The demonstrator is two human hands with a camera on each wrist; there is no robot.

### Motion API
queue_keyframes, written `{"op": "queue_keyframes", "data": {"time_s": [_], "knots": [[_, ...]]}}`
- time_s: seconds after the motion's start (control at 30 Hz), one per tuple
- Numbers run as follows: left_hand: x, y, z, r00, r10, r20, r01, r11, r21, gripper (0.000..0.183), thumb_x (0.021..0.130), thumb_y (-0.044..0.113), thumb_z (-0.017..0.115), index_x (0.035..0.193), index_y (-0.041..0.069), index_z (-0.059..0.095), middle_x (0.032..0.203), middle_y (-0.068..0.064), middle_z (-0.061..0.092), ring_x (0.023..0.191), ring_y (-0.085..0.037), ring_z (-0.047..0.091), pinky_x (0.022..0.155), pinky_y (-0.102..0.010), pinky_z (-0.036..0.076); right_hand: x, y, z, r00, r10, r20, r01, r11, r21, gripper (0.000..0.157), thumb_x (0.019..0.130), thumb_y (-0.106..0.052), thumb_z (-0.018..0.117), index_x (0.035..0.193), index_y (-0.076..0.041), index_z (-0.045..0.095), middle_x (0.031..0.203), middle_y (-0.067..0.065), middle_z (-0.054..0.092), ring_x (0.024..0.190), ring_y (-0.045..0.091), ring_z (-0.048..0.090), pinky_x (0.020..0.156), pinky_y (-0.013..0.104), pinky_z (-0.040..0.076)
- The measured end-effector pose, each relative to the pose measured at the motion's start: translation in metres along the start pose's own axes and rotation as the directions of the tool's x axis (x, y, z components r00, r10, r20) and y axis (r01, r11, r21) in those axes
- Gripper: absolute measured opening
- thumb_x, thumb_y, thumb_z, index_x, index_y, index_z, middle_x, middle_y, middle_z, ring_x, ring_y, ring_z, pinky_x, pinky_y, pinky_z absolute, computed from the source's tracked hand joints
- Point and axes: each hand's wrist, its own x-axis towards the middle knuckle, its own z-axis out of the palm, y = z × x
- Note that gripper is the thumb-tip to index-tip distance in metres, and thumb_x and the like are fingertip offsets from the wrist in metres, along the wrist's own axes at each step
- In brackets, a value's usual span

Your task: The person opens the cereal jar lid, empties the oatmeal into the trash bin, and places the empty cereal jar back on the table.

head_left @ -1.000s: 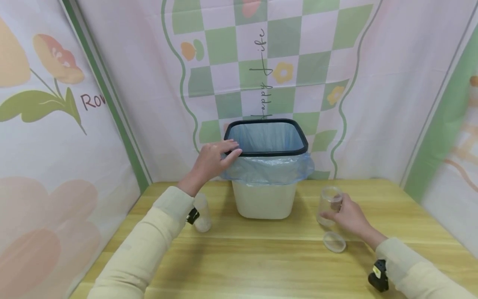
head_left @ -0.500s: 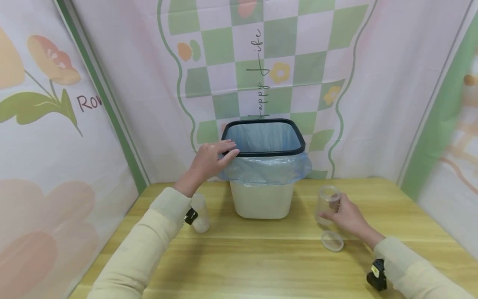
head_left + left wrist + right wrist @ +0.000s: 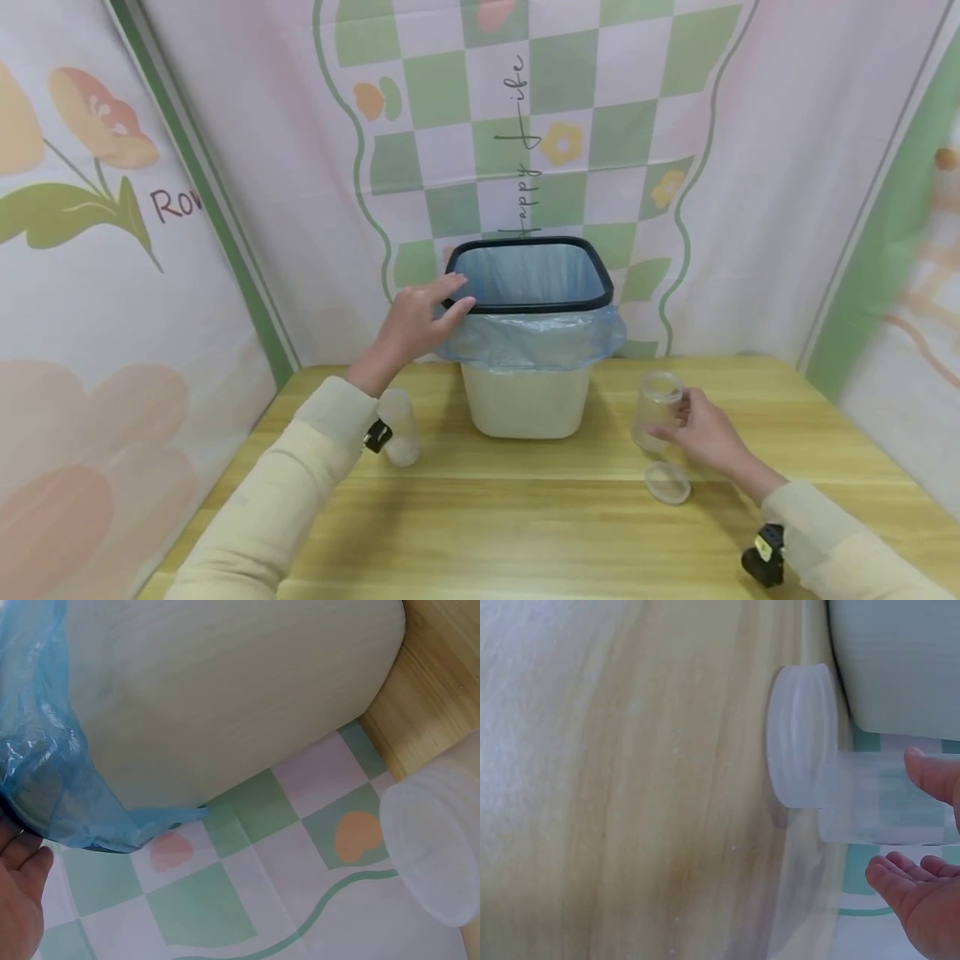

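Note:
My left hand (image 3: 412, 321) is at the left side of the bin's black rim (image 3: 543, 308), fingers extended and spread from the thumb. A blue plastic bag (image 3: 532, 343) lines the white trash bin (image 3: 528, 404) and folds over outside. On the right, a clear plastic jar (image 3: 651, 421) stands uncovered on the table. My right hand (image 3: 708, 433) is beside it, thumb and fingers spread around the side. The right wrist view shows the fingers (image 3: 900, 881) apart from the jar's wall. Its round translucent lid (image 3: 667, 483) lies in front of the jar.
A second clear jar (image 3: 401, 433) stands left of the bin, partly behind my left wrist; its pale end (image 3: 427, 840) shows in the left wrist view. The wooden table (image 3: 480, 533) ends at a patterned curtain (image 3: 570, 75) behind the bin.
My left fingers have lifted slightly and drawn a little left along the rim. My right hand has loosened around the jar and shifted slightly right; the jar stays in place.

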Motion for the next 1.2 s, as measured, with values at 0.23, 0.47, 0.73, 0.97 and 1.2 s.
{"op": "queue_keyframes", "data": {"time_s": [0.23,0.47,0.73,0.97,1.2], "knots": [[-0.014,-0.009,-0.009,0.988,0.004,-0.155,-0.003,1.0,0.005,0.037,0.094,0.019,0.066,0.124,-0.002,0.064,0.125,-0.016,0.062,0.117,-0.027,0.059,0.099,-0.039,0.046,-0.002,-0.003,-0.005,1.0,0.006,0.012,-0.006,1.0,0.002,0.088,0.084,-0.027,0.078,0.133,0.024,0.026,0.124,0.045,0.043,0.113,0.059,0.047,0.092,0.061,0.044],[-0.04,-0.023,-0.016,0.977,-0.048,-0.209,0.053,0.998,0.019,0.033,0.092,0.018,0.068,0.119,0.0,0.068,0.12,-0.015,0.066,0.112,-0.03,0.062,0.096,-0.043,0.048,-0.01,-0.012,-0.01,0.999,0.011,0.036,-0.011,1.0,0.006,0.091,0.085,-0.029,0.076,0.134,0.026,0.023,0.126,0.046,0.041,0.115,0.059,0.045,0.094,0.062,0.042],[-0.071,-0.031,-0.022,0.97,-0.176,-0.168,0.174,0.984,-0.025,0.035,0.092,0.018,0.067,0.121,-0.002,0.066,0.121,-0.019,0.064,0.111,-0.035,0.061,0.096,-0.047,0.047,-0.018,-0.016,-0.012,1.0,-0.003,0.023,0.003,1.0,0.004,0.083,0.087,-0.026,0.075,0.131,0.025,0.027,0.124,0.045,0.044,0.112,0.057,0.049,0.092,0.06,0.044],[-0.098,-0.035,-0.021,0.957,-0.275,-0.096,0.27,0.961,-0.056,0.039,0.095,0.024,0.065,0.124,-0.002,0.063,0.125,-0.018,0.061,0.116,-0.036,0.058,0.099,-0.048,0.045,-0.024,-0.014,-0.013,1.0,-0.025,-0.003,0.025,1.0,0.016,0.078,0.087,-0.024,0.075,0.131,0.024,0.031,0.121,0.043,0.047,0.109,0.056,0.052,0.09,0.057,0.047],[-0.121,-0.039,-0.014,0.921,-0.379,-0.092,0.375,0.925,-0.061,0.046,0.094,0.03,0.066,0.126,-0.002,0.061,0.127,-0.018,0.06,0.117,-0.038,0.057,0.099,-0.049,0.044,-0.034,-0.014,-0.014,0.999,-0.033,-0.018,0.033,0.999,0.018,0.076,0.088,-0.025,0.074,0.132,0.022,0.033,0.121,0.041,0.05,0.108,0.054,0.054,0.09,0.057,0.047]]}}
